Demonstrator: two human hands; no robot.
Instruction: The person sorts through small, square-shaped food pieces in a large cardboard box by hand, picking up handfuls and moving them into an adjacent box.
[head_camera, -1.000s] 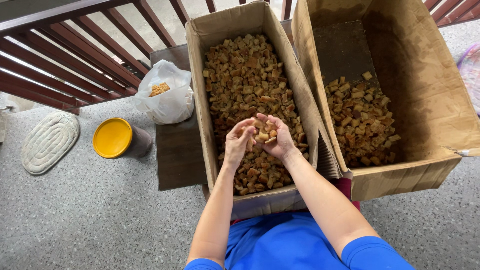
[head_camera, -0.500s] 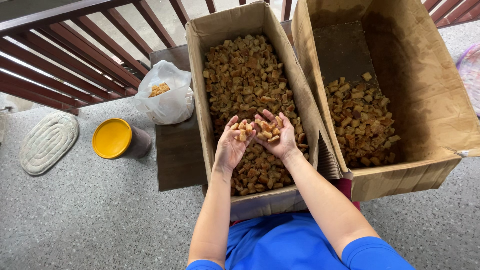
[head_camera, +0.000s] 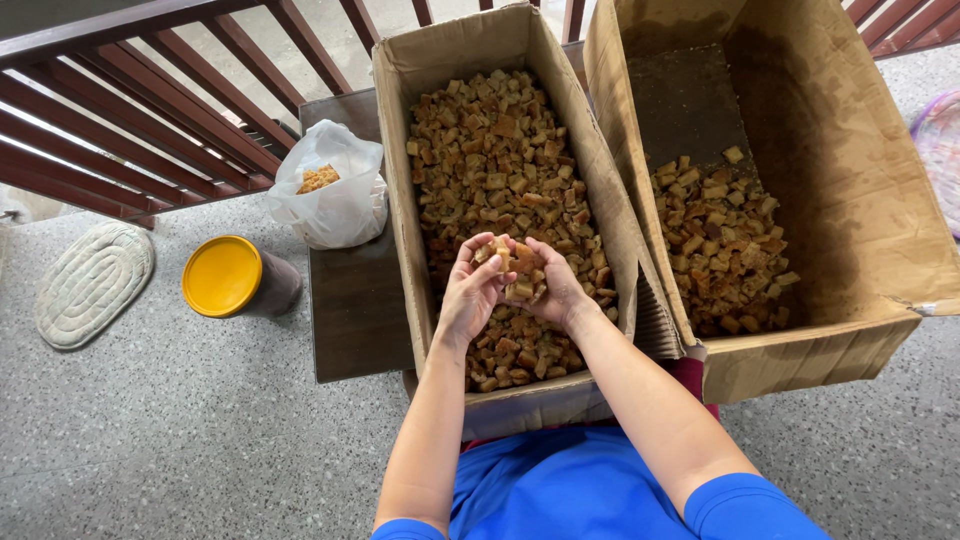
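My left hand (head_camera: 470, 290) and my right hand (head_camera: 553, 287) are cupped together over the near half of a tall cardboard box (head_camera: 395, 190). Between them they hold a small heap of brown toasted bread cubes (head_camera: 516, 272). The box is nearly full of the same cubes (head_camera: 495, 150). A second, wider cardboard box (head_camera: 850, 200) stands to the right, tilted, with a smaller pile of cubes (head_camera: 725, 245) in its lower part.
A white plastic bag (head_camera: 335, 195) with a few cubes lies on a dark wooden stool (head_camera: 350, 310) left of the boxes. A jar with a yellow lid (head_camera: 222, 275) and an oval mat (head_camera: 90, 282) sit on the speckled floor. Brown railings (head_camera: 150, 120) run behind.
Both hands stay cupped over the same spot in the box. The fingers have closed in a little around the handful of cubes.
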